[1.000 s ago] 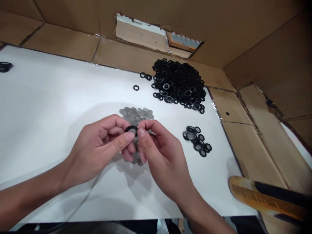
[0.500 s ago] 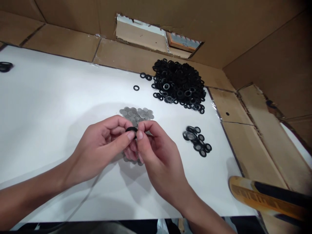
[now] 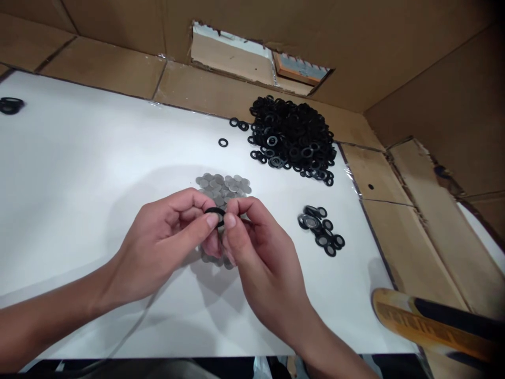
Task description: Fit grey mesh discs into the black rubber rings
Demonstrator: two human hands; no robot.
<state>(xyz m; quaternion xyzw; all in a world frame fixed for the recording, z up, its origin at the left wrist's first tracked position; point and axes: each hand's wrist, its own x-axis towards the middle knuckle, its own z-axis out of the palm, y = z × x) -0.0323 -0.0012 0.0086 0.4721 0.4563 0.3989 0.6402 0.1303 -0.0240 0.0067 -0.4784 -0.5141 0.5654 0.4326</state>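
A black ring washer (image 3: 219, 223) with a grey disc showing in it is held up between my two hands, over a pile of thin grey discs (image 3: 221, 184). My left hand (image 3: 168, 231) pinches its left side between thumb and forefinger. On the opposite side, the thumb and forefinger of my right hand (image 3: 262, 252) are closed at the ring's edge. My curled fingers hide the underside of the ring and part of the disc pile.
A large heap of black rings (image 3: 294, 131) lies at the back right. Several rings with grey centres (image 3: 321, 229) sit right of my hands. Cardboard walls (image 3: 106, 66) border the white table (image 3: 74, 158). A yellow and black object (image 3: 418, 316) juts in at lower right.
The view has shifted slightly. My right thumb and forefinger have eased a little to the right along the ring's edge, so more of the ring shows. My left hand keeps its pinch.
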